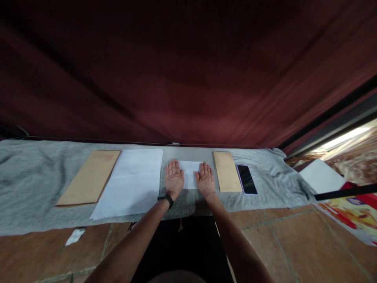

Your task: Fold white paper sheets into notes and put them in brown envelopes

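Note:
A small white sheet of paper (190, 175), perhaps folded, lies flat on the grey cloth in front of me. On its left edge rests my left hand (174, 179), palm down with fingers stretched forward. My right hand (206, 179) lies the same way over the right edge. Neither hand grips anything. To the left of my left hand is a stack of large white paper sheets (135, 181). Just right of my right hand sits a narrow brown envelope (226, 171).
A larger brown envelope (90, 177) lies left of the white sheets. A phone (246, 179) with a dark screen is at right. Grey cloth (29, 184) covers the long surface, backed by a dark red curtain (188, 78). A paper scrap (75, 236) lies on the tiled floor (282, 243).

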Tool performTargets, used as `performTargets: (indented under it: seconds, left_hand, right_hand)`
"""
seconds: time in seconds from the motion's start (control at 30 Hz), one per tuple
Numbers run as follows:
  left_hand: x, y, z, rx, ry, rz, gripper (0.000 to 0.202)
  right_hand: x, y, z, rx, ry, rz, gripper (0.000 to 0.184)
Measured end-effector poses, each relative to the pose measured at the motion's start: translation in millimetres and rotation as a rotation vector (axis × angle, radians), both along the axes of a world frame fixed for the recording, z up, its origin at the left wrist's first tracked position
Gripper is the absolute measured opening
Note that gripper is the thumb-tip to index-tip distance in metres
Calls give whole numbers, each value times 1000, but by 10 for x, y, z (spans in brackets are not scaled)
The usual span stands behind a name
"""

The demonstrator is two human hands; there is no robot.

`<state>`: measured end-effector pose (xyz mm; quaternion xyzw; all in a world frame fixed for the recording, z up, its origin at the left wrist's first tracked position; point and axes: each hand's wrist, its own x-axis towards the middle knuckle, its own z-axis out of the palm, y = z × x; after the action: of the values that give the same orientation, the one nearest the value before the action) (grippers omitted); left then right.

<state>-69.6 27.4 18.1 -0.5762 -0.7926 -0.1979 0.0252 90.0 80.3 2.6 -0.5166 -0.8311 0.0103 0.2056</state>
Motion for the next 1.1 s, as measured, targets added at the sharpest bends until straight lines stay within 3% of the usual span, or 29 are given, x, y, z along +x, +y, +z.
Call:
performTargets:
  seconds: [0.1, 0.17, 0.27, 0.47, 0.63, 0.83, 1.1]
  left_hand:
    - [156, -10, 5, -11, 14, -184, 56]
    - [238, -5, -2, -46, 15, -224, 55]
    - [229, 10, -20, -74, 15, -207, 56]
    - [-65, -2, 19, -85, 31, -143, 57]
    - [-100, -21, 49, -91, 28, -120, 56]
    - [-121, -25, -1, -50, 17, -163, 54]
    - [-114, -21, -4, -74, 30, -122, 56]
  right_hand:
    - [-2, 0, -7, 15, -9, 1, 60]
    - [-2, 3, -11, 18, -22, 5, 59]
    - [2, 8, -13, 6, -39, 6, 60]
    - [8, 1, 26, -6, -7, -3, 59]
    - [-200, -15, 132, -38, 20, -47, 55]
    - [-555, -134, 168, -122, 6, 184, 50]
    - [-326, -50, 113, -91, -14, 103, 52]
